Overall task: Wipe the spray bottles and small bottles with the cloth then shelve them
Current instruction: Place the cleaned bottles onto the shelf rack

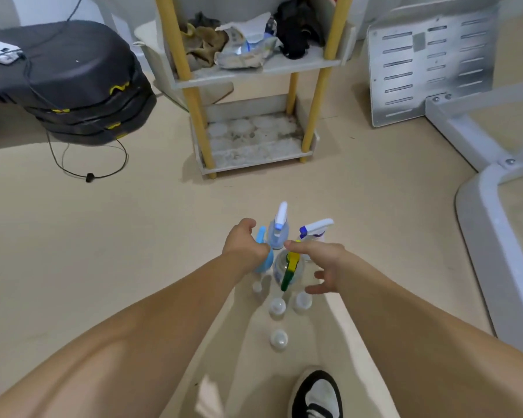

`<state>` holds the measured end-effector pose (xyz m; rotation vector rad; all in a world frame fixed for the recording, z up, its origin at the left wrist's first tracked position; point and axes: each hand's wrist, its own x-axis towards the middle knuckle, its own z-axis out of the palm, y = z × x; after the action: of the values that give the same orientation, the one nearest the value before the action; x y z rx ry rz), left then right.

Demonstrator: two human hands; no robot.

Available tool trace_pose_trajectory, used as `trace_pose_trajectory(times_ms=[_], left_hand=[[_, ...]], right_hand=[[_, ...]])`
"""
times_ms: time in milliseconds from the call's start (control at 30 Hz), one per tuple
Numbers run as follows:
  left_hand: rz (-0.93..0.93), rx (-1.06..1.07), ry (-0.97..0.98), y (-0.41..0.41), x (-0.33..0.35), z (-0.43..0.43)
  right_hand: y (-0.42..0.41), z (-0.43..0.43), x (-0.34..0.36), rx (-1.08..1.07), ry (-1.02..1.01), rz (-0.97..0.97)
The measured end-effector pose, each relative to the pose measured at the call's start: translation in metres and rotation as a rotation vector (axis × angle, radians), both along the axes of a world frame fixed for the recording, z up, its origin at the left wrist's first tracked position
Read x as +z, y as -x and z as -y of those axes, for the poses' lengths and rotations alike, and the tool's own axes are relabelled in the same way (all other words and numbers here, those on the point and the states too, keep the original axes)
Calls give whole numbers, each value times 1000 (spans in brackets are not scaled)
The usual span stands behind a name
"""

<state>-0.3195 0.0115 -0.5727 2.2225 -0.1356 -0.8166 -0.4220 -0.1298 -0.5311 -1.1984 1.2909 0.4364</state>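
Left hand [244, 242] curls round the neck of the blue spray bottle [261, 235] on the floor [163, 221], right hand [325, 265] hovers just beside it with fingers spread, gripping nothing, forefinger over the yellow-green sprayer bottle [288, 268]; two more spray bottles [280, 227] stand just behind, small bottles [277, 306] cluster nearer the person, and the shelf [254, 166] with its stained bottom tier stands well beyond

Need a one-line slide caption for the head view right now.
Left hand grips the light-blue spray bottle; right hand, open, at the yellow-green spray bottle on the floor.
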Motion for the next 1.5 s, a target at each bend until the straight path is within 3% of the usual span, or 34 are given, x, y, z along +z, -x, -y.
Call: trace_pose_trajectory(times_ms=[200,367,467,567,700,800,933,1067,1200,1300,1500], left_hand=[[-122,-65,6,-16,-21,28],[-231,105,170,-28,-27,38],[-349,174,168,-40,-13,49],[-363,94,107,-47,0,64],[-199,-134,-61,-46,-11,75],[-124,-192,-40,-43,-19,76],[-40,-171,36,-48,-23,66],[-81,-1,173,-65,-21,46],[-115,74,221,-92,15,23],[-88,67,242,-106,63,-2],[-54,142,263,-113,207,-27]], right_hand=[[-24,-18,-43,-161,91,122],[-35,-18,-64,-376,278,101],[-43,-13,-64,-503,218,173],[-50,-5,-61,-636,26,199],[-46,12,-56,-618,-142,328],[-50,14,-61,-620,-121,337],[-67,13,-61,-541,-75,282],[-102,13,-55,-403,-24,207],[-133,0,-40,-352,79,156],[-130,-21,-5,-369,161,244],[-137,-48,150,-370,193,353]])
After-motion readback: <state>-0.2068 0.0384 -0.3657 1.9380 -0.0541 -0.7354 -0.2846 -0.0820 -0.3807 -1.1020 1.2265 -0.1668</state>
